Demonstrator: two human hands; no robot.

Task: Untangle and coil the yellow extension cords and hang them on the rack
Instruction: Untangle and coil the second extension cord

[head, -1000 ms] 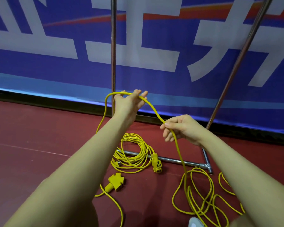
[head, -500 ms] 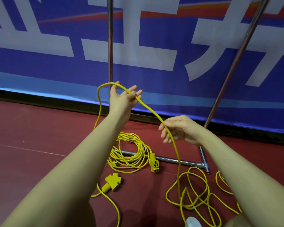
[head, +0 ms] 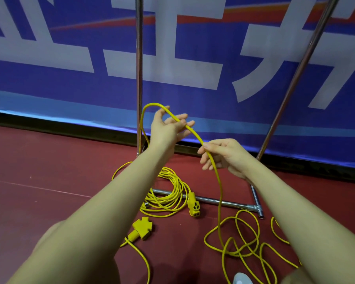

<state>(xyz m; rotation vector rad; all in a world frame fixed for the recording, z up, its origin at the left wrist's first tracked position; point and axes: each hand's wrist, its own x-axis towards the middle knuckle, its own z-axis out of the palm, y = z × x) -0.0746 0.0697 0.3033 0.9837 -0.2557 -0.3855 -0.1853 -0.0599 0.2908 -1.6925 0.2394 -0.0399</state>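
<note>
Red flooring below a blue banner carries the loose yellow cord [head: 240, 238] beside the rack [head: 139, 78]. With the left hand [head: 166, 130] fingers released under the draped loop, let the right hand [head: 223, 156] pinch feed even, untwisted turns.

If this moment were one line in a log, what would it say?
stage: coiling | left hand: cord looped over open fingers | right hand: pinches cord | coiled bundle: on floor | rack: nothing hung in view
</note>
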